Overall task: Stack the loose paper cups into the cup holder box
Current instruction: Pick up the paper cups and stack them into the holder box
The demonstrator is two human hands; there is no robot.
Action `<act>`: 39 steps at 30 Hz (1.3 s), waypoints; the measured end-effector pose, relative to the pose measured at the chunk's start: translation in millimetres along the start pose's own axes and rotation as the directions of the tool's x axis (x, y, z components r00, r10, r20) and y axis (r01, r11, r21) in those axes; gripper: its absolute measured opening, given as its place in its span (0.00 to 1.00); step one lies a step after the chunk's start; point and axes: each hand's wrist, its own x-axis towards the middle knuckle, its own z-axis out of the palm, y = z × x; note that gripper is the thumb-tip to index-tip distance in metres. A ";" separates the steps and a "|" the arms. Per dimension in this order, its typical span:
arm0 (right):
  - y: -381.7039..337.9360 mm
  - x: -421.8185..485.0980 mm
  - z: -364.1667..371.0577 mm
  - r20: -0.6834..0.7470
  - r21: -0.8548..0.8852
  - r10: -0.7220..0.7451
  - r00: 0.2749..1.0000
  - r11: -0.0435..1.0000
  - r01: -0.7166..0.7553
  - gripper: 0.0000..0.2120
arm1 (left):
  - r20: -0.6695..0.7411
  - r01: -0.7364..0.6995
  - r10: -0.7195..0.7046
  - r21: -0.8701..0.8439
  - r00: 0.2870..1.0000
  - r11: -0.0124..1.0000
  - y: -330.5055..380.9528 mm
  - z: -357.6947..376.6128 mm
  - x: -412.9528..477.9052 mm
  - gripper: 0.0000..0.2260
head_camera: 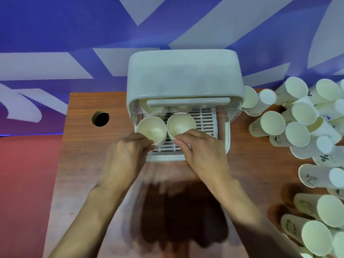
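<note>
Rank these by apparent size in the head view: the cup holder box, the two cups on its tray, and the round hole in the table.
1. cup holder box, by far the largest.
2. left cup and right cup: they look alike, so no ranking between them.
3. table hole, the smallest.

Possibly "%" on one cup (326, 158)

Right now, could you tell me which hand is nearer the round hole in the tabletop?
Left. The left hand is lower right of the hole; the right hand is farther right.
</note>
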 end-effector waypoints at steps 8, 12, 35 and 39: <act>-16.1 -22.7 -36.9 -0.081 0.101 0.064 0.995 0.993 -0.056 0.10 | -0.076 0.044 -0.039 0.073 0.996 0.996 46.1 -36.1 -9.5 0.08; 11.3 -66.3 -83.4 -0.091 0.052 0.194 0.977 0.980 -0.190 0.09 | -0.128 -0.214 0.218 0.040 0.968 0.976 96.2 -48.9 3.2 0.08; 223.4 -59.8 -111.0 -0.111 -0.294 0.398 0.911 0.862 -0.412 0.06 | 0.361 -0.447 0.359 0.199 0.861 0.872 233.6 144.6 129.6 0.13; 211.7 -64.0 -117.3 -0.147 -0.326 0.373 0.916 0.856 -0.401 0.04 | 0.292 -0.410 0.356 0.150 0.888 0.900 232.5 130.6 112.5 0.12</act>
